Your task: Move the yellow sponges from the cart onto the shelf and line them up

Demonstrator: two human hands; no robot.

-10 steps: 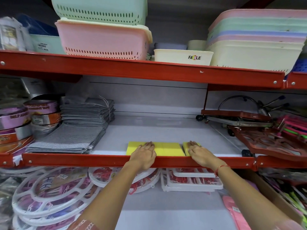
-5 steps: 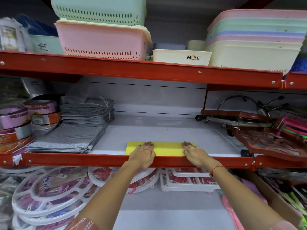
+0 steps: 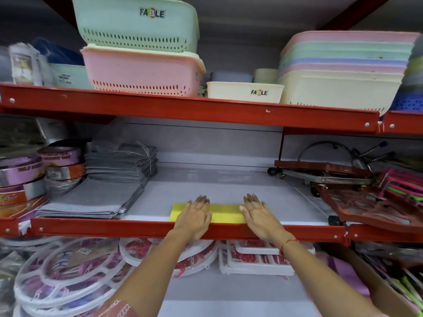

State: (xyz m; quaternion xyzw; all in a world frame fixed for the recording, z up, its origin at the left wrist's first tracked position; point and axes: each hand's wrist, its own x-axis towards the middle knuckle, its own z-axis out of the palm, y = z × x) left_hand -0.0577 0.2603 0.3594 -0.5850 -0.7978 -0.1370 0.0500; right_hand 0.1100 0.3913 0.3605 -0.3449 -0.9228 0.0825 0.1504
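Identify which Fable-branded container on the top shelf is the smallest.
The cream tub, low and unperforated, beside the pink basket; the other branded one, the green basket, is far bigger and stacked on top.

hands 2: left hand (image 3: 194, 219), right hand (image 3: 261, 217) | yellow sponge row (image 3: 226, 213) 1 | FABLE baskets (image 3: 137, 26) 2

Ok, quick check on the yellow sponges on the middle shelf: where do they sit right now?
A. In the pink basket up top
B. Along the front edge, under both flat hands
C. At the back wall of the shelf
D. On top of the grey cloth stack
B: the yellow sponges lie in a row just behind the red front rail of the shelf, with the left hand and right hand resting flat on them.
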